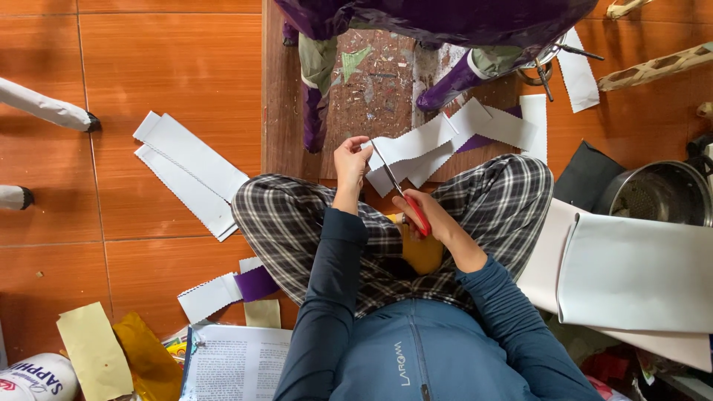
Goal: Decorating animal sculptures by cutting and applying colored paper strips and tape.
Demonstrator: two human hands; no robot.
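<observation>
i see the left hand (351, 160) pinched shut on the near end of a white paper strip (416, 142), thumb on top and fingers under it, just above the left knee. the right hand (427, 215) is closed through the red handles of a pair of scissors (401, 194), and the blades run up from it to the strip's edge beside the left thumb; whether the blades are parted or shut i cannot tell from here.

the strip looks light and limp. it bends where it leaves the fingers and sags across other loose strips lying on the wooden board (286, 111), so i judge it will flop and twist unless it is held taut close to the cut. the best hold is right beside the blades, where the left hand sits now. one long edge is zigzagged and thin enough to tear if pulled hard.

room is tight ahead: a purple wrapped shape (445, 18) with purple legs stands on the board just beyond the strip. to the left, the orange tiled floor (148, 67) is open apart from two cut white strips (189, 174). to the right lie large white sheets (639, 278) and a metal pot (661, 194), near the right knee.
</observation>
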